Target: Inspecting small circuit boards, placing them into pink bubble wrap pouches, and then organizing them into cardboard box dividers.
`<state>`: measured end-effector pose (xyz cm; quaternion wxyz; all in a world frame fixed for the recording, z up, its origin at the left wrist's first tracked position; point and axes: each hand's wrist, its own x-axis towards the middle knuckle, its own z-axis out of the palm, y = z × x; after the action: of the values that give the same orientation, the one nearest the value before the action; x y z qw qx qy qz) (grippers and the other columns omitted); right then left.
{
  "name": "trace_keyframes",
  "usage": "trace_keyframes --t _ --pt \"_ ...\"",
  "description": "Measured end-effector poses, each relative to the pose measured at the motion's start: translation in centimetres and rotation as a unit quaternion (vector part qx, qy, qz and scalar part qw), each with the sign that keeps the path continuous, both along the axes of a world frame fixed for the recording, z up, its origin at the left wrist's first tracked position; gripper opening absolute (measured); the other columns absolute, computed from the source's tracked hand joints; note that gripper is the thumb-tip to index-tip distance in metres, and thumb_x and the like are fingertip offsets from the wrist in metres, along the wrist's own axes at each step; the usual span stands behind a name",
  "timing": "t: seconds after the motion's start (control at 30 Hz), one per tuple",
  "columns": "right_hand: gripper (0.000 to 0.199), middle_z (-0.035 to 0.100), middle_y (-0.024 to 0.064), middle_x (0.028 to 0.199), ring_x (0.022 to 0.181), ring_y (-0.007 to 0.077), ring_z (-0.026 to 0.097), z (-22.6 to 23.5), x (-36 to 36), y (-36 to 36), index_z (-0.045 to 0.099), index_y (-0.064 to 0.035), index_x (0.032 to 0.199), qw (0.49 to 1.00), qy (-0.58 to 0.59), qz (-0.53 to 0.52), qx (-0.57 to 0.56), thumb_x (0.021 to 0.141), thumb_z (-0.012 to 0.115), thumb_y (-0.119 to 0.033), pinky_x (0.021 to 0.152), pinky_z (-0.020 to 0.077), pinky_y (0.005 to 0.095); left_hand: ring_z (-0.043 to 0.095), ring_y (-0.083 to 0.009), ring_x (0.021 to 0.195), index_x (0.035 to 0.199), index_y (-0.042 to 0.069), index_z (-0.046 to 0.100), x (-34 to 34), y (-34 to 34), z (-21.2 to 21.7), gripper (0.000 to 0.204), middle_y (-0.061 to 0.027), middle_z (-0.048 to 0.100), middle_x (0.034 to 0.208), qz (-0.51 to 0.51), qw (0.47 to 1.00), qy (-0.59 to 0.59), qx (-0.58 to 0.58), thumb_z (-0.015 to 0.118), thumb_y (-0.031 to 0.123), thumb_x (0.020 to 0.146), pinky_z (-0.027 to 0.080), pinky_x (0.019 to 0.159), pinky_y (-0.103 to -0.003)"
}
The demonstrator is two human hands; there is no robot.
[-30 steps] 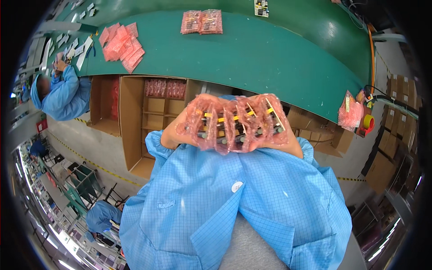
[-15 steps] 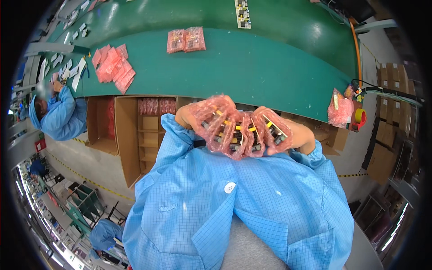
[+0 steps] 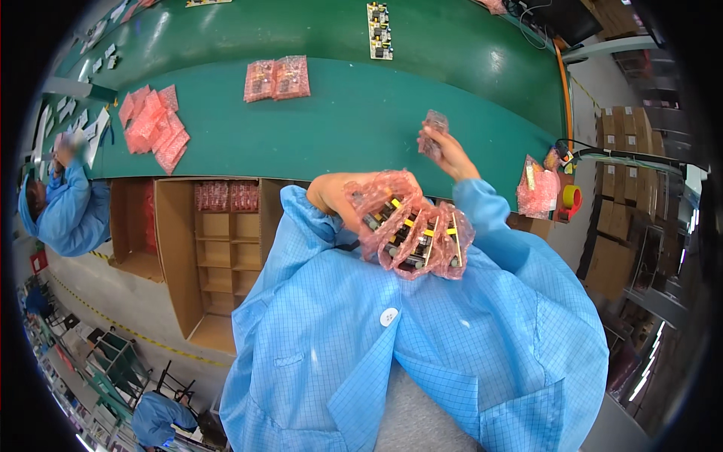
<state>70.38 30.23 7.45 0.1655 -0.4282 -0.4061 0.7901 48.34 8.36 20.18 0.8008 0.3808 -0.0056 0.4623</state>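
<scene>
Against my chest, my left hand (image 3: 329, 193) is closed on several circuit boards in pink bubble bags (image 3: 410, 233). The bags fan out side by side with their mouths toward me, and dark parts and yellow pieces show inside. Farther out and to the right, my right hand (image 3: 454, 157) is closed on a small bubble-wrapped piece (image 3: 436, 120), greyish pink, raised over the green table (image 3: 361, 113). What is inside that piece is too small to make out. My left fingertips are hidden behind the bags.
Two wrapped boards (image 3: 276, 78) and a heap of pink bubble bags (image 3: 154, 128) lie on the table. A divided carton (image 3: 177, 256) with wrapped pieces stands below its edge. Bare boards (image 3: 380, 32) lie farther back; yellow tape (image 3: 572, 199) is at right. A co-worker (image 3: 71, 215) sits left.
My right hand has left the bundle and moved up and out over the table with a wrapped piece. The bundle stays in my left hand. The view has shifted to the right.
</scene>
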Motion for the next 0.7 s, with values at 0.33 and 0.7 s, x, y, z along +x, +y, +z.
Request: trace_keyframes --t 0.33,0.7 --pt "0.044 0.067 0.0085 0.104 0.091 0.0209 0.065 -8.9 2.0 4.1 0.059 -0.0015 0.125 0.988 -0.124 0.020 0.092 0.094 0.064 -0.032 0.088 0.0494 0.0331 0.050 -0.0200 0.120 0.129 -0.001 0.045 -1.3 -0.3 -0.5 0.085 -0.0105 0.052 0.127 0.017 1.000 0.017 -0.019 0.086 0.008 0.056 0.041 0.101 -0.036" --pt "0.091 0.038 0.0167 0.147 0.138 0.0288 0.036 12.6 -2.3 -9.5 0.035 -0.0013 0.144 0.982 0.096 0.160 0.030 0.083 0.066 -0.061 0.115 0.0251 0.0439 0.051 -0.0208 0.119 0.132 0.001 0.046 -6.2 -7.2 -0.3 0.085 -0.0085 0.054 0.127 0.088 0.991 0.040 -0.091 0.083 0.006 0.056 0.040 0.102 -0.035"
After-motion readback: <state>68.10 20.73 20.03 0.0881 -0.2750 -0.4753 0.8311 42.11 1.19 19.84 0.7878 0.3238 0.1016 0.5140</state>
